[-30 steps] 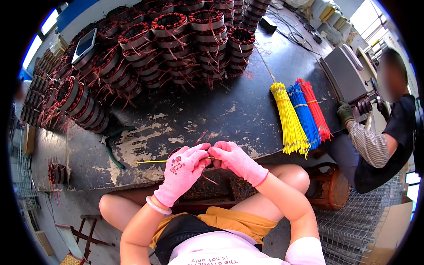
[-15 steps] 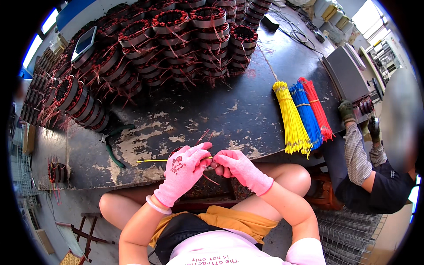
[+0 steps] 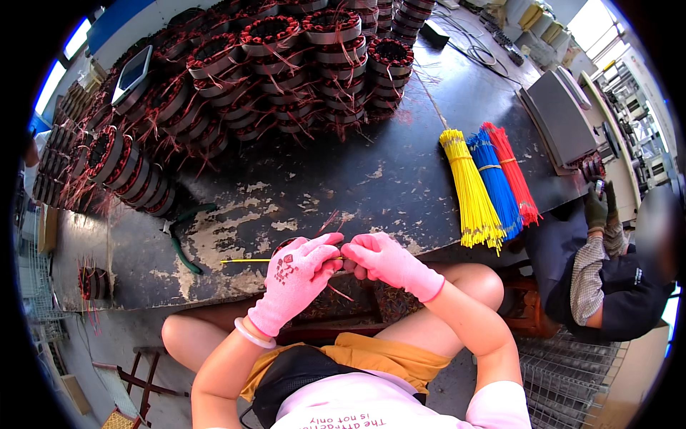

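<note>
My left hand (image 3: 294,280), in a pink glove, pinches a thin yellow wire (image 3: 243,260) that sticks out to the left over the table edge. My right hand (image 3: 394,267), gloved alike, is closed with its fingertips pressed together at the wire's other end, almost touching the left fingers. Fine red leads (image 3: 329,220) come out above and below the hands. They seem to belong to a wound stator that lies mostly hidden under my left hand. The exact joint between the fingertips is covered.
Stacks of wound stators (image 3: 271,43) fill the table's far left. Green-handled pliers (image 3: 180,239) lie left of my hands. Bundles of yellow (image 3: 468,189), blue (image 3: 494,186) and red wires (image 3: 514,175) lie at right. A co-worker (image 3: 607,279) sits beyond, near a grey box (image 3: 561,118).
My right hand has shifted slightly, its fingers still at the wire's end; my left hand barely moved. At the right, the co-worker's hands have drawn back toward the body.
</note>
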`<state>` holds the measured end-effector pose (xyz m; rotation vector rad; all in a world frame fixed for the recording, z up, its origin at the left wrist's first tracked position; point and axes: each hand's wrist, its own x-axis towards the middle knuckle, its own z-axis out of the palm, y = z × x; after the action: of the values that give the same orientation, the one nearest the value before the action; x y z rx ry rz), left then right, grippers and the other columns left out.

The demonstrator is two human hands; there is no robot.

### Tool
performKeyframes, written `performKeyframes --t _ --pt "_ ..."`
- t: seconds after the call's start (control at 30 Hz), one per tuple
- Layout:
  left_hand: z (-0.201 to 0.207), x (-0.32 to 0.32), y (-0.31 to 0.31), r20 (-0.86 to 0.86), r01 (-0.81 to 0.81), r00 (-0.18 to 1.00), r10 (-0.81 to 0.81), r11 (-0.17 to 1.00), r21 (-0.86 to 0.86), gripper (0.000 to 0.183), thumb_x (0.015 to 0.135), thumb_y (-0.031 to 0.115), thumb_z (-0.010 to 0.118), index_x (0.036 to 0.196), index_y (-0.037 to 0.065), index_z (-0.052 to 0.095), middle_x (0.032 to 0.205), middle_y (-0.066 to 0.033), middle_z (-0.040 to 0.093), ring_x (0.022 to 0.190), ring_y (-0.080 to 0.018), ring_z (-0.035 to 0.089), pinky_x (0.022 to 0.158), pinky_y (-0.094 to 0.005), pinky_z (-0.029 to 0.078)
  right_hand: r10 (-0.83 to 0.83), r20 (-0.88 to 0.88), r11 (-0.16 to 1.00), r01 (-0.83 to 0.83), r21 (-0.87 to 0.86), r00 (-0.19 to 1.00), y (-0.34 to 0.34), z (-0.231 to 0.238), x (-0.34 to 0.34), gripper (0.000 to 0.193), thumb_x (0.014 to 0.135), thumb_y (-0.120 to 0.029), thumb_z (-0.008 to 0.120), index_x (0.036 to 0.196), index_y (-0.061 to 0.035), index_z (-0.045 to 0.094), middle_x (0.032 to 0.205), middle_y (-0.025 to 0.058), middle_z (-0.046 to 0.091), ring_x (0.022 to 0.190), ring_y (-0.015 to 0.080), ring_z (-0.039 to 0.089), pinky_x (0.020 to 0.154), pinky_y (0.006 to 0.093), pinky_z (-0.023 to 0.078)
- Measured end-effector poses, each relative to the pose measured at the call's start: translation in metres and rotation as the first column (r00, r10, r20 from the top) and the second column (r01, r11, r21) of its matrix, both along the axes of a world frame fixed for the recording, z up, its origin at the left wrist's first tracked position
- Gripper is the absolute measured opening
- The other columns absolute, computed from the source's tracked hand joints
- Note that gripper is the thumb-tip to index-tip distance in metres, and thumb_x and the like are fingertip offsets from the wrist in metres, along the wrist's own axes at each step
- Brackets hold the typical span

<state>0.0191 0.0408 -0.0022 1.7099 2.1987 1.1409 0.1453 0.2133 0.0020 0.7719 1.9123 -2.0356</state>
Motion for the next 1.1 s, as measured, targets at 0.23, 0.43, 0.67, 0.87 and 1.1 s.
performKeyframes --t 0.23,0.43,0.67,0.87,1.1 --pt "0.002 0.003 0.002 0.011 -0.027 1.0 0.027 1.0 0.01 0.017 0.08 0.006 0.075 0.097 0.007 0.071 0.12 -0.0083 0.075 0.086 -0.0275 0.069 0.081 -0.0384 0.057 0.394 -0.418 0.149 0.392 0.908 0.818 -0.016 -0.014 0.018 0.025 0.096 -0.028 0.071 0.106 -0.0051 0.068 0.09 0.0053 0.071 0.078 0.0208 0.069 0.066 0.0329 0.054" --pt "0.001 0.0 -0.001 -0.004 0.013 1.0 -0.013 1.0 0.007 0.019 0.081 0.007 0.076 0.098 0.008 0.069 0.122 -0.0063 0.074 0.084 -0.0266 0.068 0.08 -0.0384 0.056 -0.101 -0.03 0.995 0.101 -0.019 0.994 -0.018 0.001 0.022 0.024 0.103 -0.025 0.058 0.102 -0.0039 0.069 0.083 0.0021 0.07 0.07 0.0076 0.06 0.063 0.0239 0.049" --pt "0.001 0.0 -0.004 -0.018 0.019 1.0 -0.019 1.0 -0.011 0.019 0.08 0.006 0.075 0.097 0.009 0.068 0.122 -0.004 0.074 0.083 -0.0262 0.067 0.079 -0.0382 0.056 0.082 -0.023 0.726 -0.044 0.687 0.996 -0.016 0.02 0.06 0.026 0.096 -0.027 0.068 0.086 -0.0036 0.07 0.074 0.0054 0.07 0.066 0.014 0.065 0.06 0.0299 0.051" --pt "0.003 -0.001 -0.003 -0.004 0.011 1.0 -0.011 1.0 -0.005 0.02 0.079 0.007 0.076 0.098 0.008 0.07 0.122 -0.005 0.074 0.087 -0.0264 0.069 0.082 -0.0376 0.057 0.393 -0.248 0.108 0.224 0.969 0.885 -0.018 0.003 0.027 0.027 0.084 -0.034 0.079 0.087 -0.0134 0.061 0.082 0.0028 0.063 0.076 0.0232 0.067 0.067 0.0388 0.053" --pt "0.003 -0.001 -0.003 -0.018 0.032 0.999 -0.032 0.999 0.004 0.021 0.079 0.006 0.077 0.099 0.008 0.07 0.121 -0.0044 0.075 0.083 -0.0252 0.068 0.081 -0.0377 0.056 -0.027 -0.209 0.986 0.061 0.156 0.977 -0.008 -0.019 0.014 0.022 0.093 -0.031 0.072 0.093 -0.0102 0.067 0.08 0.0044 0.068 0.065 0.0226 0.064 0.058 0.0362 0.049"
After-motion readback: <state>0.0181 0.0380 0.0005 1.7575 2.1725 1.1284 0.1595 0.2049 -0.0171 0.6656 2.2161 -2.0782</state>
